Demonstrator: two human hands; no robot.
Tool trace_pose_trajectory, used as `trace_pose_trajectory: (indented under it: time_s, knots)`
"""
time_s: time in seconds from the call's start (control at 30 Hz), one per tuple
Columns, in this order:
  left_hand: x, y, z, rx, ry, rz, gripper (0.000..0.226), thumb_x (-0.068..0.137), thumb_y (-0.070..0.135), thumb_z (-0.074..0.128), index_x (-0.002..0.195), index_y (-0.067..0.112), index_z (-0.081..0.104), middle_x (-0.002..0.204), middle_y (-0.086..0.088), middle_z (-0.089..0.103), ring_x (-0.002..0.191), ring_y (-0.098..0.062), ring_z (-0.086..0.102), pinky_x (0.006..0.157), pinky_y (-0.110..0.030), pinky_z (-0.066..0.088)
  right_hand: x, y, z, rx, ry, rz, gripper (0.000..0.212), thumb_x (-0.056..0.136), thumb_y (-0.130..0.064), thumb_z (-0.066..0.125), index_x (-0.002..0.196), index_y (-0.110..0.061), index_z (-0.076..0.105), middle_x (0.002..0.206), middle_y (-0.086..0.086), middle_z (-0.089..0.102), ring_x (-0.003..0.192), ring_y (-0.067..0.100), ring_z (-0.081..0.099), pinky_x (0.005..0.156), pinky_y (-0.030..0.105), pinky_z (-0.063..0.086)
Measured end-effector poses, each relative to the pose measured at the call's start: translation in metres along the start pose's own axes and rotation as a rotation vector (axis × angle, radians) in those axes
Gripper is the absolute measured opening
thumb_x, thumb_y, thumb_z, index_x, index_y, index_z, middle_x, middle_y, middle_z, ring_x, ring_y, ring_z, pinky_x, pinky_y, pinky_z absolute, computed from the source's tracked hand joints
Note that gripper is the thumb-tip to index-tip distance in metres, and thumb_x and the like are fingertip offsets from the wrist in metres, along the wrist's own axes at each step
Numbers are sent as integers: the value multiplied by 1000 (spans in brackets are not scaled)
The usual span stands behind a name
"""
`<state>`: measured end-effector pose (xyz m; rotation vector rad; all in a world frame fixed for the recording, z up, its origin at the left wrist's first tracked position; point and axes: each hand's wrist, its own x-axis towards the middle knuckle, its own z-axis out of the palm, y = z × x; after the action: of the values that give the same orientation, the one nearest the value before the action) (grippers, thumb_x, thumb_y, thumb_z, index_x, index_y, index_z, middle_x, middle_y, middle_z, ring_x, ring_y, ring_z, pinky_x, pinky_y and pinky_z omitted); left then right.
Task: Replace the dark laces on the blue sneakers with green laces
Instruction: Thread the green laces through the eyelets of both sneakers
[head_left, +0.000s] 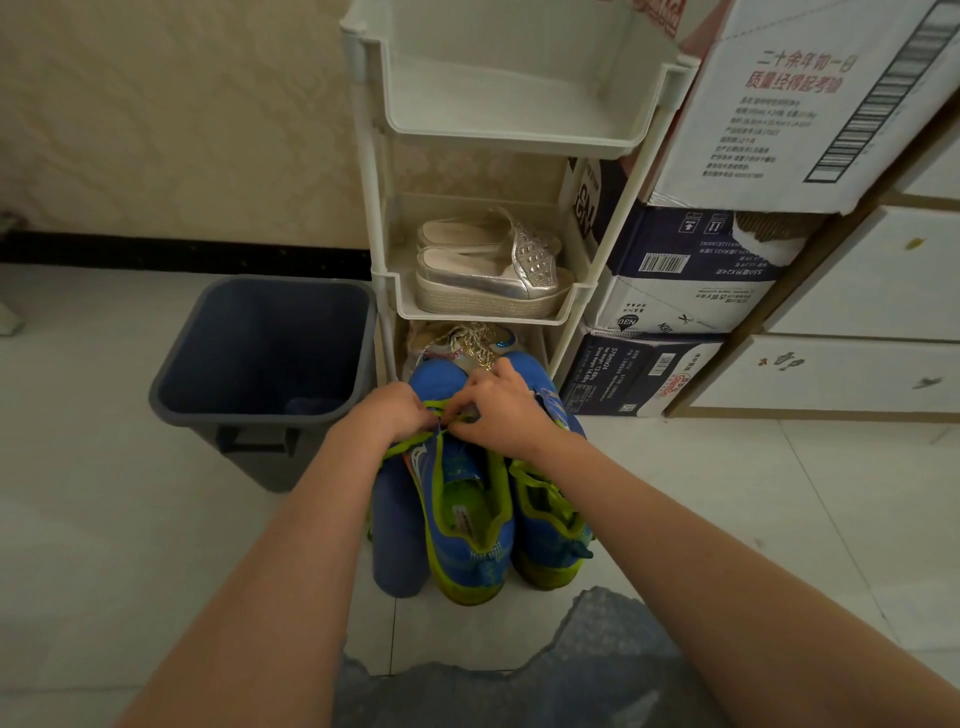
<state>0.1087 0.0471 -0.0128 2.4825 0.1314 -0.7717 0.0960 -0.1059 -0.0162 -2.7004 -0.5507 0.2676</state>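
one green lace (440, 406) — in right hand (506, 411)

Two bare forearms (311, 519), uncovered as far up as one can see, end in a bare left hand (395, 415) and right hand (506, 410). On the near side of the blue sneakers (467, 519), between the forearms, the person's clothing (519, 686) shows: blue-grey fabric, finely speckled with paler dots, its outline blurred.
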Motion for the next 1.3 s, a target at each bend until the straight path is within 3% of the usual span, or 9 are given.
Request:
trace_pose_trajectory:
  time_s: [0.07,0.23,0.5,0.7,0.8,0.93,1.1,1.3]
  knots:
    - [4,-2,2,-42,7,-28,26,90,27,61,98,2,64,92,-14,59,84,-25,55,72,-30,42,0,-5,3,-14,2,10,24,94,-36,54,105,-25,72,106,6,55,106,25,35,83,28,25]
    - [12,-16,11,-188,-87,-127,39,93,31,58,104,-5,64,105,-20,68,101,-32,65,94,-40,51,3,-6,6,-24,-42,108,25,97,-35,50,106,-25,71,112,8,50,110,29,34,94,35,28]
    - [18,-29,7,-275,-173,-169,50,82,43,68,109,1,65,111,-15,67,106,-28,63,101,-42,46,10,-8,3,77,-124,191,18,91,-31,60,101,-23,72,120,9,48,118,31,30,101,35,28]
    - [11,-27,7,-416,-166,-189,42,85,26,70,112,-5,60,101,-15,66,94,-25,61,86,-34,47,11,-10,8,63,-96,204,20,92,-31,59,102,-20,72,120,9,48,117,30,32,102,36,28]
    - [8,-31,4,-509,-174,-196,38,85,20,70,112,-5,61,102,-15,71,103,-26,66,101,-36,47,11,-8,4,69,-150,207,25,91,-38,59,107,-23,71,122,10,46,119,31,30,105,38,28]
    - [5,-31,3,-589,-179,-190,28,87,15,67,106,-6,65,83,-10,73,90,-22,68,102,-35,46,10,-5,3,136,-152,224,23,87,-39,64,103,-25,72,118,9,45,118,32,30,104,38,28]
    - [5,-30,3,-479,-83,-164,34,78,18,75,105,-2,68,100,-14,71,98,-25,67,95,-37,51,11,-5,6,156,-133,223,17,87,-35,65,98,-25,73,105,1,40,115,30,31,99,35,28]
    - [5,-28,5,-336,-52,-188,48,72,36,80,108,6,69,106,-12,69,97,-23,65,84,-35,51,12,-7,3,197,-103,219,17,92,-30,59,102,-24,71,120,8,45,119,31,30,102,37,27]
